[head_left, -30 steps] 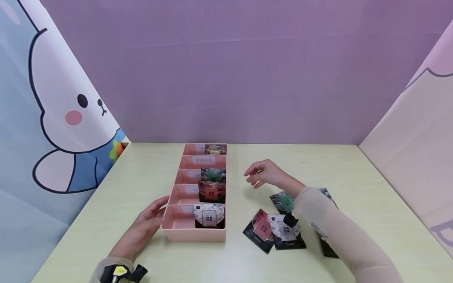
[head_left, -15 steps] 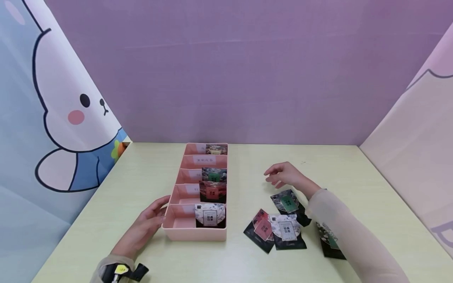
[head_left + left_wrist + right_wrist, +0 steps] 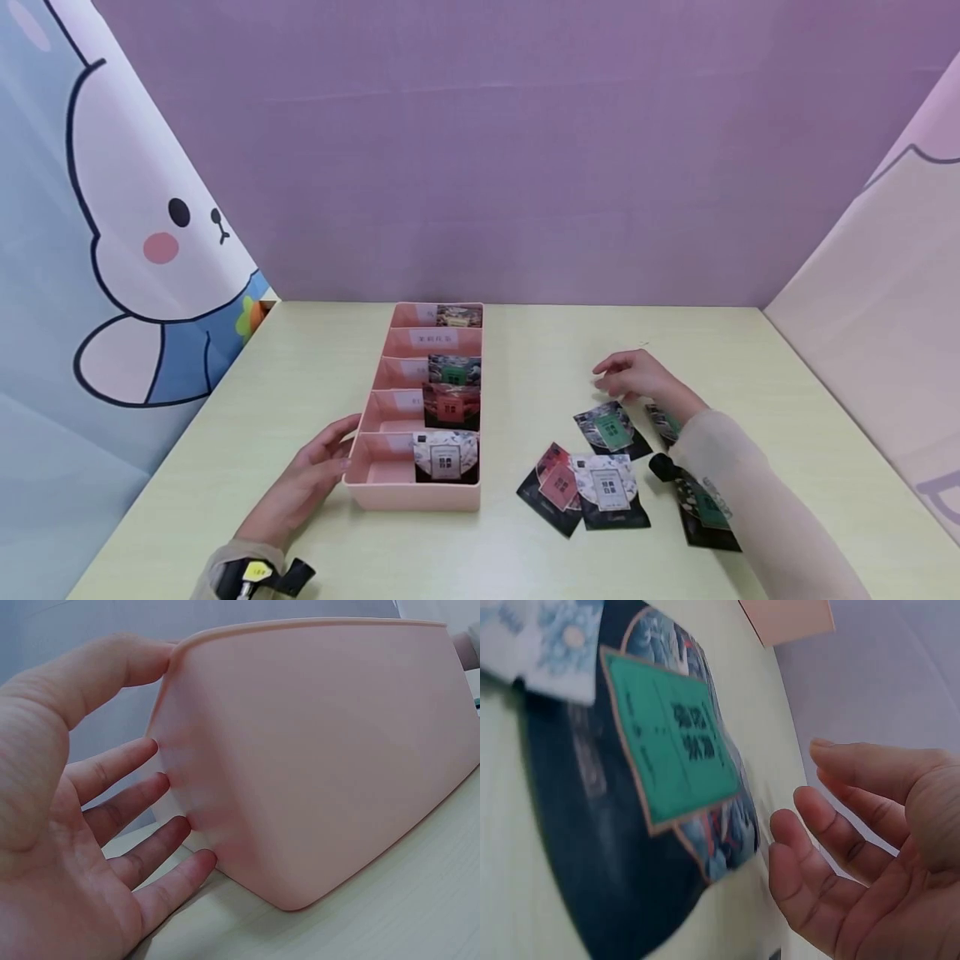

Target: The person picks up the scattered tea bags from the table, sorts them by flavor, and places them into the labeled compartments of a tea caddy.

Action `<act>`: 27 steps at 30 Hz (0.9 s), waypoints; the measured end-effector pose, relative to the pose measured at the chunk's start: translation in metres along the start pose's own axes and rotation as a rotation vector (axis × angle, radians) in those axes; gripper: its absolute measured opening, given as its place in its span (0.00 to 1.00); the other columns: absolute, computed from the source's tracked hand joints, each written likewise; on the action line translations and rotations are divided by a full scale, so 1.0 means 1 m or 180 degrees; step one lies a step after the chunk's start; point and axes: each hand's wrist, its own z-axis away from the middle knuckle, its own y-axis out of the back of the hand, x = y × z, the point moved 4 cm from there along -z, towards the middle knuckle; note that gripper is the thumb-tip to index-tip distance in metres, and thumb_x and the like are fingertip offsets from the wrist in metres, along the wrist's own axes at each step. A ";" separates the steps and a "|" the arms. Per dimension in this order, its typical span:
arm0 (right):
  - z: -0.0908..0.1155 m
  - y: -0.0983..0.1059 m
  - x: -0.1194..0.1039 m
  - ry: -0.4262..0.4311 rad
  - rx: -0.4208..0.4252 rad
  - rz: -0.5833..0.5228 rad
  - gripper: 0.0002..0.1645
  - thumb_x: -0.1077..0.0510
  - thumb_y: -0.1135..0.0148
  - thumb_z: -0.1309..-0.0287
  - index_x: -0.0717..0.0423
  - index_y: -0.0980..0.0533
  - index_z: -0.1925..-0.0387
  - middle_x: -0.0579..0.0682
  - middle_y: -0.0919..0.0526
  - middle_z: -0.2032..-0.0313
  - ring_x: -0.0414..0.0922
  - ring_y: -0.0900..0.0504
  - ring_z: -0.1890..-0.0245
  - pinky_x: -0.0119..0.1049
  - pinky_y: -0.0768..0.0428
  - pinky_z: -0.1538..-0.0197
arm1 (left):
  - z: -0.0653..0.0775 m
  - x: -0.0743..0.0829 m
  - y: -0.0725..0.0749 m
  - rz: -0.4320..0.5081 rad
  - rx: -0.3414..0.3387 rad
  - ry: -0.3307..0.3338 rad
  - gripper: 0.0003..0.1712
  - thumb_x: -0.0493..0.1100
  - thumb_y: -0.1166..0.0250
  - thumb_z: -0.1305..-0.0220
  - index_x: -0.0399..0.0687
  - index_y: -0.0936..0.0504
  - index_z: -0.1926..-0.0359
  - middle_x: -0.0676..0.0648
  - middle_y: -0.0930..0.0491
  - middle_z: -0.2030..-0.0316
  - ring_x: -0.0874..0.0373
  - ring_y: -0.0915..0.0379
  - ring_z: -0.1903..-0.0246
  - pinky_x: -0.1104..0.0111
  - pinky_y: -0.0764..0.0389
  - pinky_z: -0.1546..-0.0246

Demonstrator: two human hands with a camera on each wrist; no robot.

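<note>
A long pink divided box [image 3: 412,498] stands left of centre, with labels in its compartments. My left hand [image 3: 318,467] rests against its left side; in the left wrist view, the fingertips touch the pink wall [image 3: 315,750] and the thumb is at the rim. Over the table to the right hovers my right hand [image 3: 637,373], fingers loosely bent and holding nothing. Just in front of it lies a tea sachet with a green label [image 3: 611,429], seen large in the right wrist view as a dark sachet [image 3: 675,742]. More green-labelled sachets [image 3: 705,508] lie partly hidden under the right forearm.
A red-labelled sachet [image 3: 555,487] and a white-patterned sachet [image 3: 609,492] overlap near the table's front. Inside the box stand a white sachet [image 3: 446,457], a red one [image 3: 452,407], a green one [image 3: 454,371] and a yellowish one [image 3: 459,317]. A purple backdrop [image 3: 480,150] rises behind.
My right hand has moved right, away from the box, to above the green-labelled sachets, uncovering the nearer one. The left hand stays against the box.
</note>
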 end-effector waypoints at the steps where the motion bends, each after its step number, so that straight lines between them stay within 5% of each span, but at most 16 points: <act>1: 0.001 0.001 0.002 -0.0013 -0.0006 -0.0004 0.23 0.59 0.32 0.40 0.68 0.22 0.47 0.53 0.20 0.65 0.48 0.21 0.68 0.41 0.19 0.69 | 0.000 0.000 0.000 0.0000 -0.0001 -0.0004 0.32 0.32 0.45 0.31 0.37 0.41 0.27 0.54 0.31 0.35 0.66 0.32 0.39 0.71 0.28 0.42; 17: 0.016 0.005 0.016 -0.0006 -0.0168 0.0177 0.21 0.62 0.35 0.39 0.69 0.24 0.47 0.53 0.19 0.62 0.47 0.20 0.63 0.40 0.17 0.60 | 0.000 -0.002 0.002 0.0061 -0.0071 -0.0074 0.30 0.31 0.46 0.31 0.45 0.36 0.29 0.55 0.31 0.35 0.66 0.31 0.39 0.71 0.28 0.42; 27: 0.023 0.001 0.018 0.0083 -0.0006 0.0265 0.26 0.62 0.30 0.44 0.68 0.24 0.45 0.55 0.20 0.60 0.48 0.23 0.64 0.39 0.20 0.61 | -0.002 -0.004 0.002 0.0046 -0.0108 -0.0161 0.28 0.31 0.46 0.31 0.54 0.31 0.32 0.58 0.29 0.36 0.66 0.31 0.40 0.72 0.28 0.42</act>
